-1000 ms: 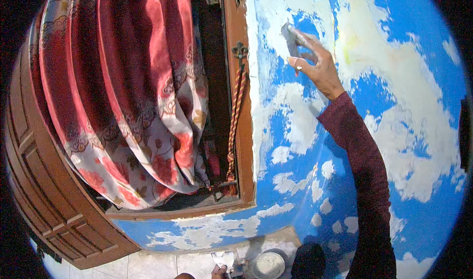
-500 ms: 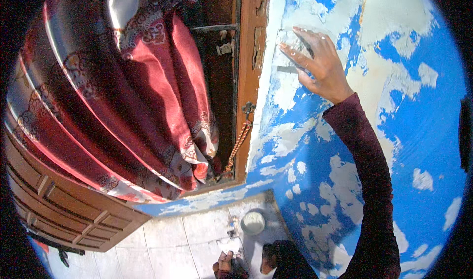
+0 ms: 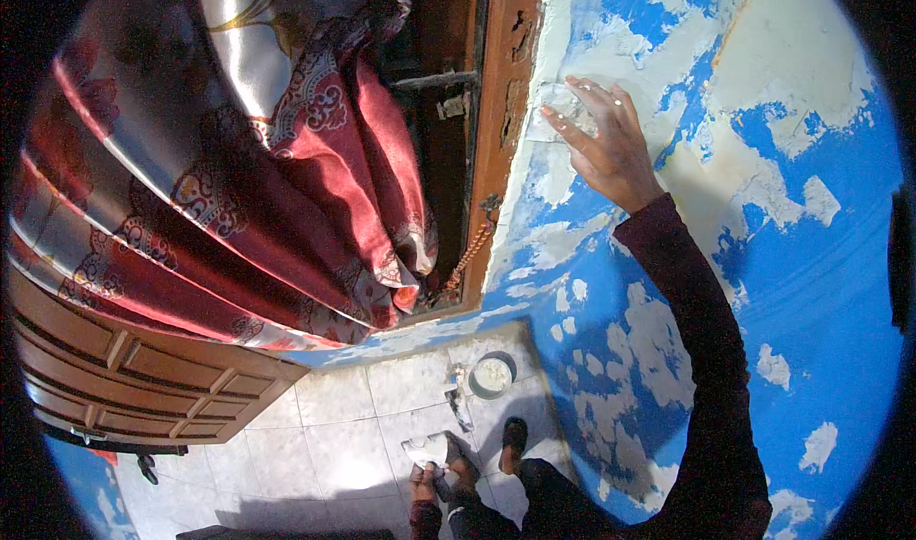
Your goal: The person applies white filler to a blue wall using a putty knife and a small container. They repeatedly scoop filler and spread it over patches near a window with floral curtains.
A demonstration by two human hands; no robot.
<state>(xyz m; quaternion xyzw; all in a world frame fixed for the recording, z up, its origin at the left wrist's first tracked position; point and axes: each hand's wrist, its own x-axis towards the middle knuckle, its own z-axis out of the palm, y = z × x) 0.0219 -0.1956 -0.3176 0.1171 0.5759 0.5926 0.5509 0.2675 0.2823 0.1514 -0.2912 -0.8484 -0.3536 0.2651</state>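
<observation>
My right hand (image 3: 611,139) is raised to the wall beside the window frame, its fingers bent over a pale, flat putty spreader (image 3: 551,111). The spreader lies against the whitish, putty-smeared strip of wall (image 3: 572,173), and white putty dots the fingertips. Low in the view, my left hand (image 3: 426,478) is closed on a flat white piece (image 3: 426,447) that seems to carry white putty; its exact kind is unclear. On the tiled floor beyond it stands a round tub (image 3: 474,378) with pale putty inside.
Left of the wall strip runs a brown wooden window frame (image 3: 515,92) with a twisted cord (image 3: 469,254). A shiny red and grey curtain (image 3: 315,187) hangs at left, above a panelled brown door (image 3: 162,378). My sandalled foot (image 3: 514,435) stands near the blue patchy wall (image 3: 611,368).
The view has shifted, showing more floor, both feet and more of my left hand. My right hand stays at the same wall strip, with the spreader perhaps slightly nearer the window frame.
</observation>
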